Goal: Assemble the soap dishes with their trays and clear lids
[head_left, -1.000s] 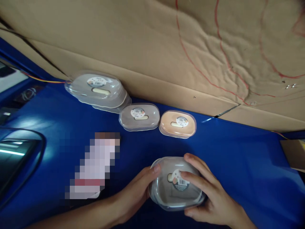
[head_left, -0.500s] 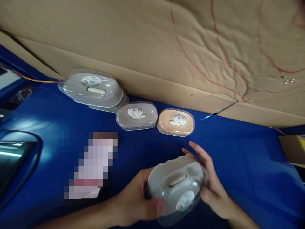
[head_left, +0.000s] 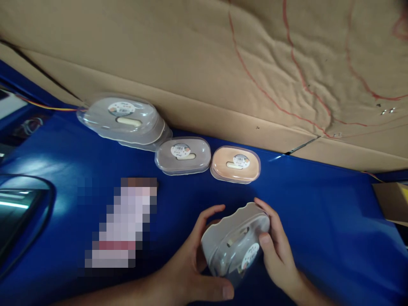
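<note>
A grey oval plastic box with a clear cover, a pale slot-shaped insert and a round white label is tilted on its side between my hands. My right hand grips its right end, thumb on the near face and fingers behind. Around the left end curves my left hand, its thumb across the lower edge and its index finger lifted away from the wall. The box hides some of the left fingers, so how firmly they press on it is unclear.
Near the cardboard wall are a stack of larger grey boxes, a smaller grey box and a peach box. A blurred-out flat object lies left on the blue tabletop. A black cable runs at far left.
The held box has turned and tipped more onto its side. My left thumb moved down and right off its cover, and the left index finger lifted. My right fingers closed in on the right end.
</note>
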Motion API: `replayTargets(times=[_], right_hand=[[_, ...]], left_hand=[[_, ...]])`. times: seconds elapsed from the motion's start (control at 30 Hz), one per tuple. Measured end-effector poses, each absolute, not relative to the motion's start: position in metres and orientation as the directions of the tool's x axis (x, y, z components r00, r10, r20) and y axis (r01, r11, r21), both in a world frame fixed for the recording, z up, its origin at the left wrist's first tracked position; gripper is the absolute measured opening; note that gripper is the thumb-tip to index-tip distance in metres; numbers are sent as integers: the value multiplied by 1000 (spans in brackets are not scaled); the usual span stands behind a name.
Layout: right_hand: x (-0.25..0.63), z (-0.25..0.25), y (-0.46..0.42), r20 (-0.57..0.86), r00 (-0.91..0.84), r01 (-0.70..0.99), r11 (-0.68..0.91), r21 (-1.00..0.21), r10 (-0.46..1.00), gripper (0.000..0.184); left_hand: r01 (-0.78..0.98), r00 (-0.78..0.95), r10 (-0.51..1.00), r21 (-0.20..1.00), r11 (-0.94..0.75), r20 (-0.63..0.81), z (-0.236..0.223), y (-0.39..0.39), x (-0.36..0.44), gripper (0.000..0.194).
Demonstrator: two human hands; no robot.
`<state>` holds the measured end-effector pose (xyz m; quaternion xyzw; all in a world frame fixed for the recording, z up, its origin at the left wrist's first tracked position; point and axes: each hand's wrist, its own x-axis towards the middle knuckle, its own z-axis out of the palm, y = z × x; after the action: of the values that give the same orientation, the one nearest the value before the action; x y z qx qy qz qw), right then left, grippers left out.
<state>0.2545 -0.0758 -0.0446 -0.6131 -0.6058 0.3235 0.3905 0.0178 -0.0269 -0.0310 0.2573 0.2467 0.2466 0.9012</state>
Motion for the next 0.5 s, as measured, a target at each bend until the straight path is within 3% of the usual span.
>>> replayTargets(times=[0.2,0.33,0.5], right_hand=[[254,-46,-77,260,-121,617,278,-736,958,108],[257,-48,-77,260,-152,650,295,-701,954,99],[257,-51,-82,228,-116,659,246,-711,967,90]], left_hand=[[-339,716,597,568,750,-362,-31,-24,16,87],[-369,701,630,585,722,-334,-31,-21,17,80],[-334,678,616,578,744,-400,-29,-20,18,80]])
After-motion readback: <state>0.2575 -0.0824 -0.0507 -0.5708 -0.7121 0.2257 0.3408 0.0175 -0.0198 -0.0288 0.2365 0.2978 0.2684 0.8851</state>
